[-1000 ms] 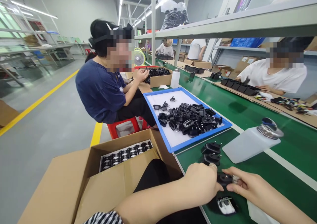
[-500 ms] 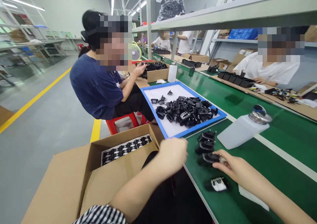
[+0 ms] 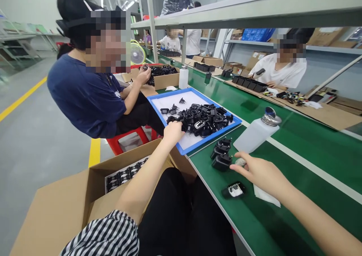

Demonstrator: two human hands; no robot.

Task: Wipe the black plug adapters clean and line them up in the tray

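Observation:
My left hand (image 3: 173,133) is over the near left edge of the blue-rimmed white tray (image 3: 189,149), at the side of a heap of black plug housings (image 3: 209,116) with pins. Its fingertips are hidden, so I cannot tell whether it grips one. On the green bench, my right hand (image 3: 256,169) has thumb and forefinger apart, close beside the front one of three black two-pin plug adapters (image 3: 222,162) standing in a row. Something whitish shows at its curled finger, worn or held. Nearer me lies an open housing (image 3: 236,189) with a white inside.
A white pump-top bottle (image 3: 251,135) stands behind my right hand; a white cloth (image 3: 267,196) lies under it. To my left is an open carton (image 3: 63,207) holding rows of black parts. A co-worker (image 3: 82,94) in dark blue sits beyond it. A shelf (image 3: 254,16) crosses overhead.
My left hand has moved forward from the bench edge to the tray. My right hand has drawn slightly off the front adapter, which now stands in line with the others. The view has shifted.

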